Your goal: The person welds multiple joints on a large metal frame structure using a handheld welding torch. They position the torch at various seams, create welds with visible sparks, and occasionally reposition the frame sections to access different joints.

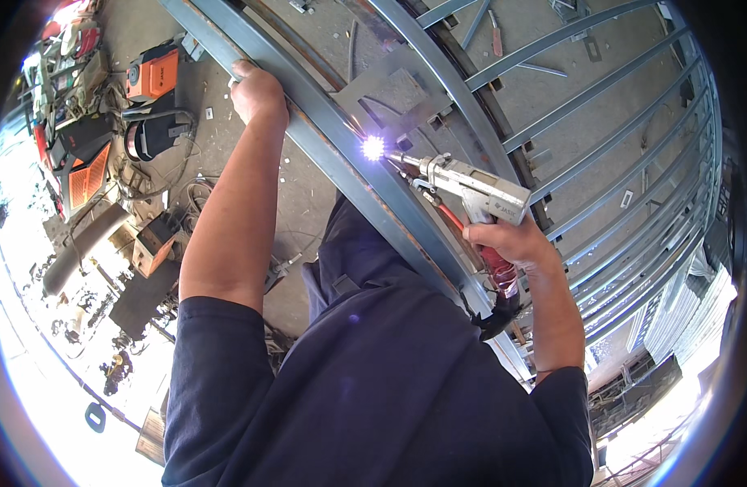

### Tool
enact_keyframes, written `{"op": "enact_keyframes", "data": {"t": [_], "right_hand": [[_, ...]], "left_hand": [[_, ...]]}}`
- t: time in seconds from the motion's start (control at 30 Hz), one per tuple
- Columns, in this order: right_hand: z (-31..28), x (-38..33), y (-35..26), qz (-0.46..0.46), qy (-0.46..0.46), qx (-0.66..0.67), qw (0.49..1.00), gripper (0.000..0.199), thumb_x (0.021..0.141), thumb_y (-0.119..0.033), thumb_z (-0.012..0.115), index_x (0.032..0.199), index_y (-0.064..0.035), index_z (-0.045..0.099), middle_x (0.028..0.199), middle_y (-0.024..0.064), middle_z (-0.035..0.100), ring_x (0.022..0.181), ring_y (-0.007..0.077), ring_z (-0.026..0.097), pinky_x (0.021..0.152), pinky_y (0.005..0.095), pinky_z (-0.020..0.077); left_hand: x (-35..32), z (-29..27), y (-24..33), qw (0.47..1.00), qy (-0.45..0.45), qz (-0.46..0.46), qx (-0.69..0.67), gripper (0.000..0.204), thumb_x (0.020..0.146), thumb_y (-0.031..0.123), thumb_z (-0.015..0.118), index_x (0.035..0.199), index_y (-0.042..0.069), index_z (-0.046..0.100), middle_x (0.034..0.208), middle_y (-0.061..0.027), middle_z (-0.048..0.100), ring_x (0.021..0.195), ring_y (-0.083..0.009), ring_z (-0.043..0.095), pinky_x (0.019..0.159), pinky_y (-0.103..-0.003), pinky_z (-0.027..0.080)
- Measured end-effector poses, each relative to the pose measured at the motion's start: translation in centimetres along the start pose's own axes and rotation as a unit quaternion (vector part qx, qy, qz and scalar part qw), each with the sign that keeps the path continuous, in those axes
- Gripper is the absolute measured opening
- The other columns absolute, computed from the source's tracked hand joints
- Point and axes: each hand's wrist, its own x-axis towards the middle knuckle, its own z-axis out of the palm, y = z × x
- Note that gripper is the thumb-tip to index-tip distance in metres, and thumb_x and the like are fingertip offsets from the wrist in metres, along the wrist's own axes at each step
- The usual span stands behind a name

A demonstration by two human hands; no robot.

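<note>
My right hand [515, 242] is wrapped round the grip of a silver, pistol-shaped welding gun [479, 185]. The gun points left, and a bright violet-white spark [373, 148] glows at its tip, on a long grey steel beam [329, 130]. Glare hides the exact spot of contact. A red-sleeved cable [501, 272] hangs below the grip. Farther up the same beam, my left hand [258, 93] is closed over its near edge, fingers partly hidden. A thin haze of smoke hangs beyond the spark.
Curved steel framing with several parallel bars [600, 97] fills the right side. On the floor at left stand an orange and black machine [152, 75], a dark welding helmet [152, 136] and cables. A red-handled tool [495, 36] lies among the bars. The beam crosses close in front of my body.
</note>
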Motion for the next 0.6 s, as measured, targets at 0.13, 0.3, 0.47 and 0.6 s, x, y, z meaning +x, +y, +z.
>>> {"op": "enact_keyframes", "data": {"t": [0.13,0.3,0.47,0.6], "right_hand": [[0.0,0.1,0.1,-0.008,0.007,0.001,1.0,0.05,0.081,-0.008,0.077,0.129,-0.0017,0.064,0.098,0.002,0.069,0.084,0.0098,0.064,0.074,0.0289,0.0549],[-0.2,0.3,0.1,-0.01,-0.01,-0.015,1.0,0.051,0.082,-0.009,0.076,0.131,-0.002,0.064,0.1,0.0022,0.068,0.086,0.0101,0.064,0.076,0.0293,0.0552],[-0.3,0.1,0.2,-0.008,-0.004,-0.021,1.0,0.054,0.082,-0.009,0.076,0.134,-0.0014,0.062,0.105,0.0032,0.069,0.089,0.0105,0.064,0.078,0.0294,0.0557],[-0.4,0.0,0.2,0.001,-0.011,-0.028,1.0,0.057,0.083,-0.01,0.076,0.137,-0.001,0.061,0.109,0.0037,0.069,0.091,0.0108,0.064,0.079,0.0292,0.056]], "left_hand": [[0.0,0.0,0.0,1.0,0.002,0.006,0.005,0.077,0.107,0.059,0.031,0.138,-0.006,0.06,0.135,-0.0284,0.066,0.126,-0.0432,0.064,0.11,-0.049,0.048],[0.0,0.0,0.0,1.0,0.005,0.006,0.007,0.077,0.107,0.058,0.031,0.137,-0.006,0.061,0.134,-0.0284,0.067,0.124,-0.0426,0.065,0.109,-0.049,0.05],[-0.6,-0.1,0.4,1.0,-0.001,-0.005,0.002,0.078,0.107,0.059,0.031,0.137,-0.006,0.061,0.134,-0.0282,0.067,0.124,-0.0418,0.066,0.108,-0.048,0.05],[0.3,0.3,-0.2,1.0,0.005,-0.001,-0.004,0.079,0.107,0.06,0.03,0.138,-0.006,0.061,0.134,-0.0282,0.067,0.124,-0.0421,0.066,0.109,-0.048,0.05]]}}
